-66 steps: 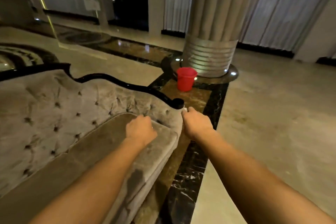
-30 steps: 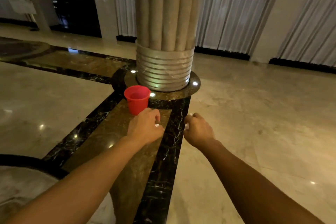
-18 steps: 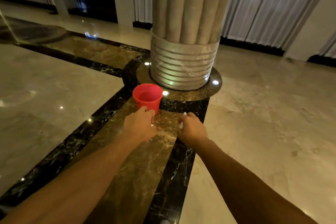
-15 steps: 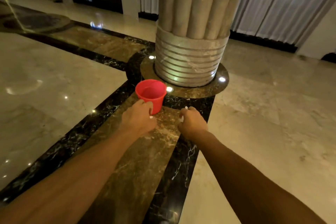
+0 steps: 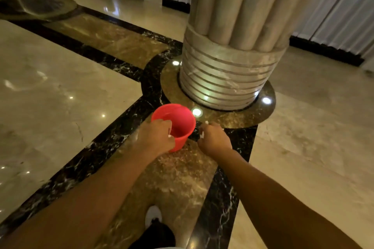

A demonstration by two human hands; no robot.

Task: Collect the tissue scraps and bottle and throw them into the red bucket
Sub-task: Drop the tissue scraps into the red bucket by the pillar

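Note:
The red bucket (image 5: 178, 121) stands on the marble floor just in front of a column base. My left hand (image 5: 155, 138) is a closed fist over the bucket's near left rim, with a white tissue scrap (image 5: 169, 136) peeking out of it. My right hand (image 5: 213, 139) is closed just right of the bucket, with small white tissue scraps (image 5: 202, 134) showing between its fingers. No bottle is in view.
A wide fluted stone column (image 5: 228, 75) rises directly behind the bucket, on a round brown inlay with floor lights (image 5: 266, 100). My white shoe (image 5: 153, 215) is on the brown floor strip below. White curtains (image 5: 344, 6) hang at the back right.
I have walked from the sofa up to the bucket. Both closed hands have come forward; the left one now hangs over the bucket's rim, the right one beside it.

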